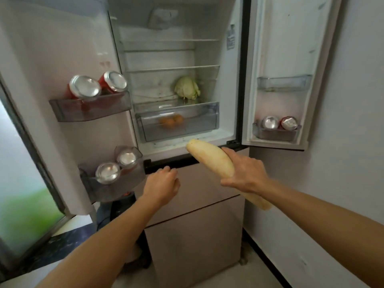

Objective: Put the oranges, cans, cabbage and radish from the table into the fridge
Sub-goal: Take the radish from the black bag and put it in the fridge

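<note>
Pointing up-left at fridge (178, 55) — radish (209, 157), right-hand (245, 173) grip

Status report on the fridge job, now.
Right hand shut on radish, outside fridge. Left hand empty, loosely curled. Cabbage shelved, oranges in drawer, cans in doors. Nothing in the way.

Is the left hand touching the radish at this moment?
Apart. The head view shows the left hand loosely curled and empty, with bare drawer front visible between it and the radish, which only the right hand grips.
</note>
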### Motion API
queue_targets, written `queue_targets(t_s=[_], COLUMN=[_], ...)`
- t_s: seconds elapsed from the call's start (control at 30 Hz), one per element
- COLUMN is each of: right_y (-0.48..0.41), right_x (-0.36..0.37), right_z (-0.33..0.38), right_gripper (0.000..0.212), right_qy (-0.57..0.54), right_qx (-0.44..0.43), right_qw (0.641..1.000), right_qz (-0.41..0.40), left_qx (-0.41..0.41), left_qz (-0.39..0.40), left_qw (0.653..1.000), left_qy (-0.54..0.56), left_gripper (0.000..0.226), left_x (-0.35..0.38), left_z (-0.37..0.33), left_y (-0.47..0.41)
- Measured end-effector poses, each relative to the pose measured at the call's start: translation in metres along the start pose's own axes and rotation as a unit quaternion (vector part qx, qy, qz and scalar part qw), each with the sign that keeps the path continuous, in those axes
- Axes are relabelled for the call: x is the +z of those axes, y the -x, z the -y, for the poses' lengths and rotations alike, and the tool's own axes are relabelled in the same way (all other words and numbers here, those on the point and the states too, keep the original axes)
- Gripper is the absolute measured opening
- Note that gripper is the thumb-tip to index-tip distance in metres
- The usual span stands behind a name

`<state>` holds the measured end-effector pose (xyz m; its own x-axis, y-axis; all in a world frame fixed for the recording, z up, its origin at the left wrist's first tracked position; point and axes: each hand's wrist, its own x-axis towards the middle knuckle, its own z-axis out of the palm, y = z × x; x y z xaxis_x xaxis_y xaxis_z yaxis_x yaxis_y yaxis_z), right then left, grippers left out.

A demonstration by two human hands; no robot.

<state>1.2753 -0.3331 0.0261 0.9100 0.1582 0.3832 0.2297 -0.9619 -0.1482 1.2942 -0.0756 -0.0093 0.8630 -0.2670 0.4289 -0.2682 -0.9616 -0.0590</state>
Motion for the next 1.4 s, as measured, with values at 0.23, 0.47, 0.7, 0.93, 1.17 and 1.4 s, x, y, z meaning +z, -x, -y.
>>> queue_targets(t_s=[0.23, 0.47, 0.7, 0.93, 1.17, 1.4], right_y=[-0.172, -0.334, -0.488, -0.628, -0.704, -0.737], right_x=[0.007, 0.027, 0.056, 0.099, 0.141, 0.165], right_z=[-0.025, -0.032, -0.006, 0.049, 0.118, 0.152], right_gripper=[0.088, 0.091, 0.076, 0.082, 0.08, 0.066], right_qy=[0.014, 0.029, 0.0, -0.05, -0.168, -0.243], right_qx=[-0.024, -0.051, -0.108, -0.147, -0.146, -0.156], right_qw=[1.0, 0.998, 0.994, 0.984, 0.952, 0.93], right_qz=[-0.015, -0.015, -0.004, 0.085, 0.209, 0.229], left_qx=[-0.066, -0.146, -0.218, -0.259, -0.253, -0.246], left_qz=[-0.025, -0.044, -0.077, -0.148, -0.209, -0.231], left_qw=[0.997, 0.988, 0.97, 0.952, 0.939, 0.935], left_qy=[0.023, 0.002, -0.071, -0.068, -0.107, -0.111], left_gripper=[0.027, 0.028, 0.034, 0.05, 0.032, 0.029], left_x=[0.039, 0.062, 0.086, 0.123, 0.135, 0.139], left_z=[0.043, 0.088, 0.167, 0.215, 0.22, 0.227], left_y=[-0.177, -0.297, -0.378, -0.421, -0.419, -0.421])
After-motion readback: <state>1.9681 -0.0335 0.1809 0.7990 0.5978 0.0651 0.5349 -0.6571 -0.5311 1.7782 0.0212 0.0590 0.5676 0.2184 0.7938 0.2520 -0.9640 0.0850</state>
